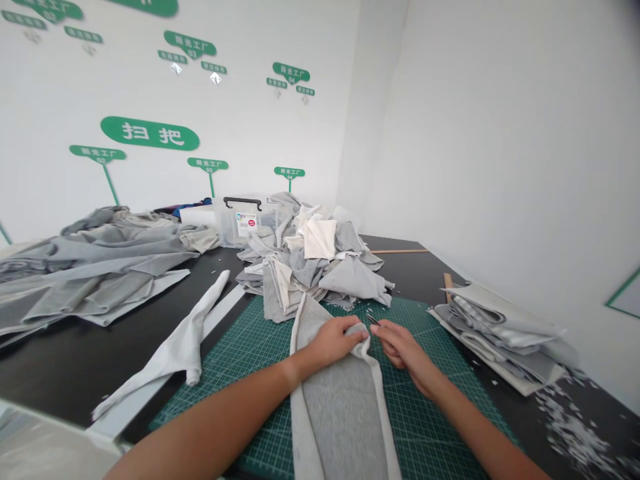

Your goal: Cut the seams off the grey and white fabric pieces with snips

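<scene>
The left hand (340, 340) sits near the middle of the frame, and its fingers (357, 333) are pressed together, pinching the raised edge of a grey fabric panel (340, 420) with white border. The right hand (403, 350) is just beside it, with fingers (387, 341) curled together around small snips (373, 320), of which only the thin metal tip shows, so I cannot tell if the blades are open. The panel lies along a green cutting mat (433, 427) and runs past the bottom of the frame.

The main risk, I think, is the tip working very close to the left fingers: one small slip could nick the skin, or cut the white border by mistake. If the panel is pulled too hard, it may also slide on the mat and spoil the line of the cut.

Behind the hands, a heap of grey and cream fabric (310, 260) reaches the far edge of the mat, so room is tight there and it could slump forward. To the right, a folded fabric stack (500, 333) and white scraps (575, 427) lie on the black table (75, 373). The mat has more open room at lower right.
</scene>
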The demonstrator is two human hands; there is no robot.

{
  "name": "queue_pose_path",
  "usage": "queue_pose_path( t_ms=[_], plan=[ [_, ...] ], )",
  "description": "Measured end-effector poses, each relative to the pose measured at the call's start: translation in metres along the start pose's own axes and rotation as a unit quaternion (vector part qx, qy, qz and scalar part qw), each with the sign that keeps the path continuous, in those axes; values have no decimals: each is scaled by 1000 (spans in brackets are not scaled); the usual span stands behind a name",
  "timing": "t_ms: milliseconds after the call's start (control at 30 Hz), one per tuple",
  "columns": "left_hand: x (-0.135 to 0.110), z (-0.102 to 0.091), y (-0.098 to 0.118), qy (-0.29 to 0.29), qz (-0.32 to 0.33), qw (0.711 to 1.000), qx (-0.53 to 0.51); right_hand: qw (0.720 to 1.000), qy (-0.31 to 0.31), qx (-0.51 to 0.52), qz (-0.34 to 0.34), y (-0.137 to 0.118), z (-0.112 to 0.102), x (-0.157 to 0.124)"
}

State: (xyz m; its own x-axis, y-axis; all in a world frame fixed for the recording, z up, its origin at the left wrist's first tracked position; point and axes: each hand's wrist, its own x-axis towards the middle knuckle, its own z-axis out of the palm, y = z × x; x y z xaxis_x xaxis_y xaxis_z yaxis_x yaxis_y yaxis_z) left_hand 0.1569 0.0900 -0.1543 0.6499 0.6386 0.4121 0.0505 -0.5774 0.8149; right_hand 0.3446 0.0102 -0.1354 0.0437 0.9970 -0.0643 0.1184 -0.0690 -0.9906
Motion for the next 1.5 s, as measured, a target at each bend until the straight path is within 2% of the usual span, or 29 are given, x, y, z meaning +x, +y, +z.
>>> queue_pose_path(
  t_ms=[100, 167, 233, 333, 633, 900, 1033, 1167, 1500],
  plan=[
    [-2, 1, 3, -1, 3, 1000, 27, 994, 42, -99, -22, 5, 1, 4],
    [-4, 1, 5, -2, 7, 999, 42, 983, 61, -158, -68, 10, 1, 7],
    [-4, 1, 6, -4, 8, 998, 58, 972, 66, -195, -110, 13, 0, 8],
    [-5, 0, 4, -12, -2, 997, 70, 966, 62, -216, -126, 15, -2, 9],
    [0, -2, -4, -60, -40, 997, -30, 975, 68, -174, -123, 11, 0, 7],
    [1, -3, -5, -45, -25, 998, -49, 990, 59, -119, -47, 10, 1, 6],
    [3, -4, -4, -27, -11, 997, -69, 995, 45, -88, -34, 11, 2, 5],
    [4, -5, -4, -25, -1, 998, -65, 995, 21, -83, -40, 9, 5, 2],
    [5, -4, -7, -24, -15, 999, -44, 985, 44, -148, -80, 8, 11, -3]
  ],
)
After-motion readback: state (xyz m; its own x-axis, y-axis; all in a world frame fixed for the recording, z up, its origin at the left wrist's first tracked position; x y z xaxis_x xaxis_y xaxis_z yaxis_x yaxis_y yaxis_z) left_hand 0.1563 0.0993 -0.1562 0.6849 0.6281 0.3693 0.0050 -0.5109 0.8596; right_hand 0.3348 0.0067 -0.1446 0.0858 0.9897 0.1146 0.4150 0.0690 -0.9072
